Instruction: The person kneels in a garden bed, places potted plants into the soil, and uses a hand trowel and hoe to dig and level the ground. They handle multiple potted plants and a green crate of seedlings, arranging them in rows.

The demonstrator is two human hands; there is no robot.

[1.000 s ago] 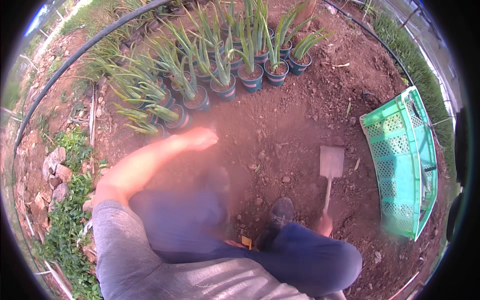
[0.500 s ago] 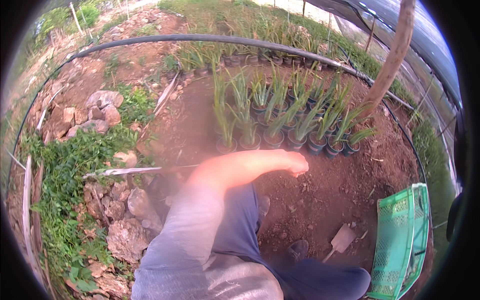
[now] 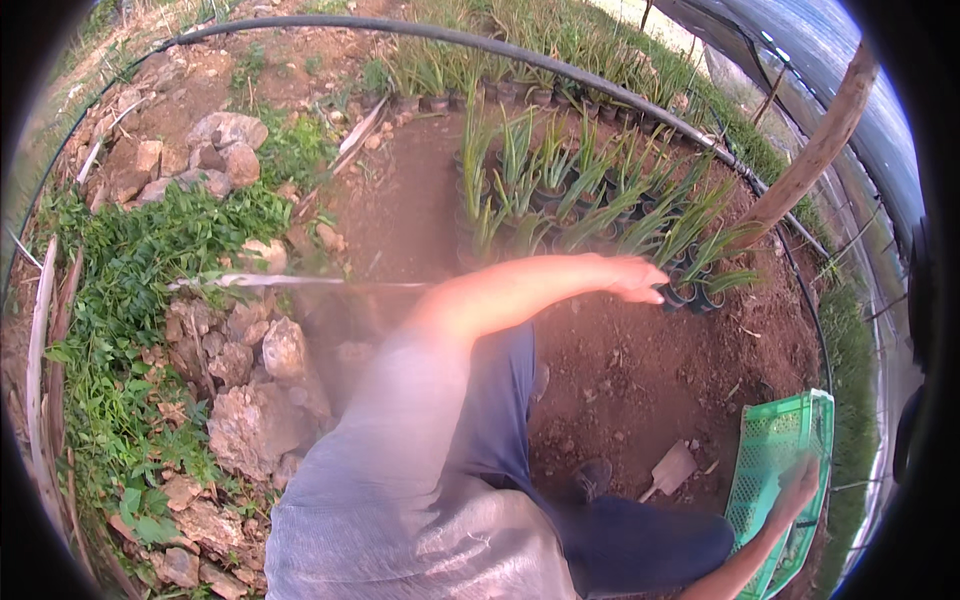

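From the head view: beyond and left of the green lattice crate [image 3: 762, 450], extending the left hand [image 3: 638, 278], with fingers loosely outstretched and nothing visible held, beside potted aloes [image 3: 682, 240]. At the crate, reaching with a blurred right hand [image 3: 797, 487]; cannot tell whether gripping. Could snap leaves or tip pots [image 3: 707, 299] by sweeping the left forearm low; could knock the hand spade [image 3: 673, 468], just left of the crate, by dragging the crate sideways. Beyond the crate, aloes in dark pots; inside the crate, impossible to make out.
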